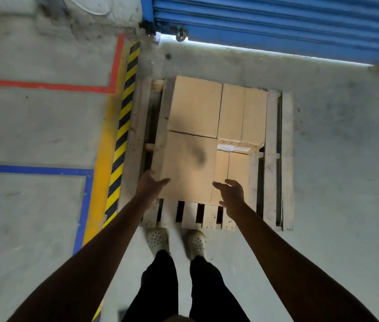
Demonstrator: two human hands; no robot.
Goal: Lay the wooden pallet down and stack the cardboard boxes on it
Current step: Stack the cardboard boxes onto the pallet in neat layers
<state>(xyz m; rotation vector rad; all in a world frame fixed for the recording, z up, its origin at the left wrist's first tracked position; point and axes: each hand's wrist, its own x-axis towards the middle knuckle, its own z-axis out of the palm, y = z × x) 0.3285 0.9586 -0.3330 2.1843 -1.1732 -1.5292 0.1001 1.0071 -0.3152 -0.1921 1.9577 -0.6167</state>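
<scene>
While left hand point(152, 184) and right hand point(231, 194) hung open by the near cardboard box point(188, 168), I judged it stiff, bulky — grip opposite sides.

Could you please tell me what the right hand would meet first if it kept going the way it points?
Probably the near-left cardboard box: the right hand, open, points left toward its near right edge, though depth is unclear.
</scene>
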